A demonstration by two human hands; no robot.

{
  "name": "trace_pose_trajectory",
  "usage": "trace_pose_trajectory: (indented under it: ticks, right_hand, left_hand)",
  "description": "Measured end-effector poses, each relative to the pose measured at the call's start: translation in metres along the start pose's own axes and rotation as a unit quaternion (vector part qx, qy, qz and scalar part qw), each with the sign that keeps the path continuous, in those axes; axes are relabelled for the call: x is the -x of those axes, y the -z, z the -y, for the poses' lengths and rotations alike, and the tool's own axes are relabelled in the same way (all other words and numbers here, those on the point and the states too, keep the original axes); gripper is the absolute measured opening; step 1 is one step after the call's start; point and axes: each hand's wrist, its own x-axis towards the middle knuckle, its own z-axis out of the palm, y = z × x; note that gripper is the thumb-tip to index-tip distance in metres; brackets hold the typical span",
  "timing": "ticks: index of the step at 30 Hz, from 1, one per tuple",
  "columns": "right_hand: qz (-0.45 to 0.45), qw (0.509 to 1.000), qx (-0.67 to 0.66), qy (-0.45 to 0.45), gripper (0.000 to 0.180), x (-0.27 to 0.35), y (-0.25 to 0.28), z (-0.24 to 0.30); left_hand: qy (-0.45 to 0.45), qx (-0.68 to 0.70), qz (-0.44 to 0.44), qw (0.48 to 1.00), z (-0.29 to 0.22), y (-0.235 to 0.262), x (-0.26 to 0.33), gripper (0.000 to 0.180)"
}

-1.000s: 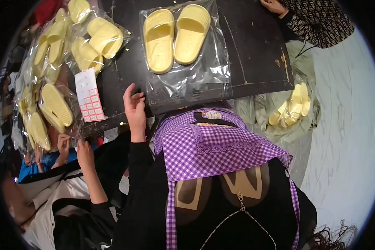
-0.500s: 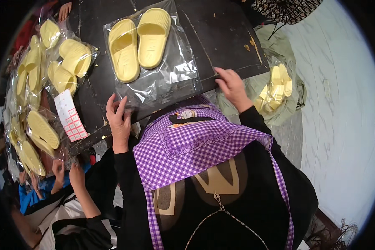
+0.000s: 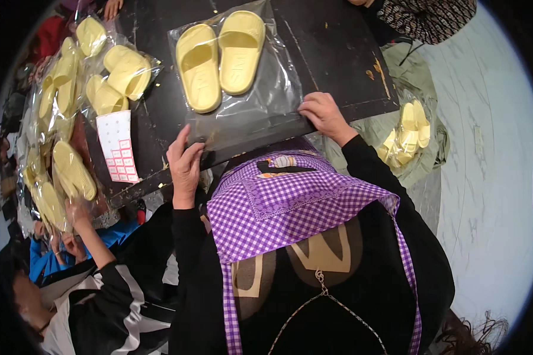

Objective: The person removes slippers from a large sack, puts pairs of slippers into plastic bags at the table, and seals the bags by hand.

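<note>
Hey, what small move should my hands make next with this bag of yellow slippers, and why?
I'd probably fold the near edge of the clear bag up toward the yellow slippers: spare film lies on the near side of them, and your left hand and right hand are by its two near corners.

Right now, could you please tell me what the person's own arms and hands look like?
The left long black fabric sleeve and the right long black fabric sleeve look plain, both ending near the wrists. The left bare hand and the right bare hand wear no gloves; no ring or watch can be made out.
</note>
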Motion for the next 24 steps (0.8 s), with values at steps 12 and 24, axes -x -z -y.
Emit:
trace_pose_trajectory:
  ticks: [12,24]
  right_hand:
    - [-0.123,0.949,-0.167,-0.238,0.009,0.013,-0.001,-0.027]
    - [-0.145,0.962,0.084,-0.214,0.012,0.009,-0.018,-0.017]
  left_hand:
    - [0.091,0.106,0.03,0.99,-0.005,-0.016,0.008,0.014]
    - [0.279,0.091,-0.092,0.952,-0.006,-0.05,-0.007,0.024]
